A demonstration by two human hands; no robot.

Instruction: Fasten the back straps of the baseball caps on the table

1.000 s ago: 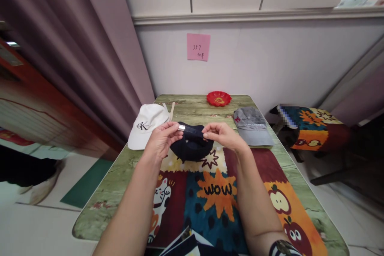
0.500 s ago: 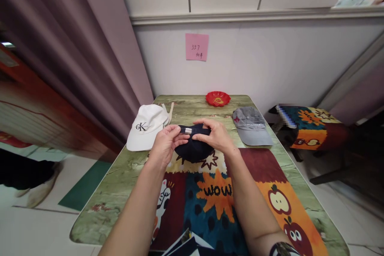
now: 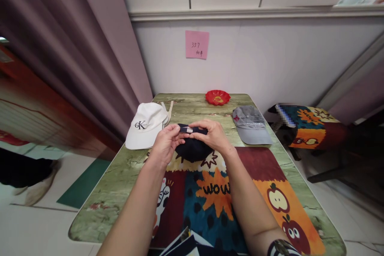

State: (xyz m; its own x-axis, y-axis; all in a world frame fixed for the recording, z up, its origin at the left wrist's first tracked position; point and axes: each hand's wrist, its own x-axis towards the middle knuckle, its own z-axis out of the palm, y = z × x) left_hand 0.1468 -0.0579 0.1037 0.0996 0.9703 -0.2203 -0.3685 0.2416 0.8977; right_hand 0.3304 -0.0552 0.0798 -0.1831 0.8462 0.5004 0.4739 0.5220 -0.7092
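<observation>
A dark navy cap [image 3: 192,150] lies on the table [image 3: 120,176] in front of me, its back strap with a silver buckle [image 3: 189,129] facing up. My left hand [image 3: 165,144] pinches the strap just left of the buckle. Just right of the buckle, my right hand [image 3: 211,135] pinches the same strap. The fingertips of the two hands almost meet over the buckle.
A white cap [image 3: 145,124] with a black logo lies at the left, a grey cap [image 3: 250,124] at the right, a red dish [image 3: 218,97] by the wall. A colourful mat [image 3: 222,196] covers the near table. A patterned stool [image 3: 309,126] stands on the right.
Both hands have drawn closer together along the strap, from its two ends to either side of the buckle. The cap has stayed in place.
</observation>
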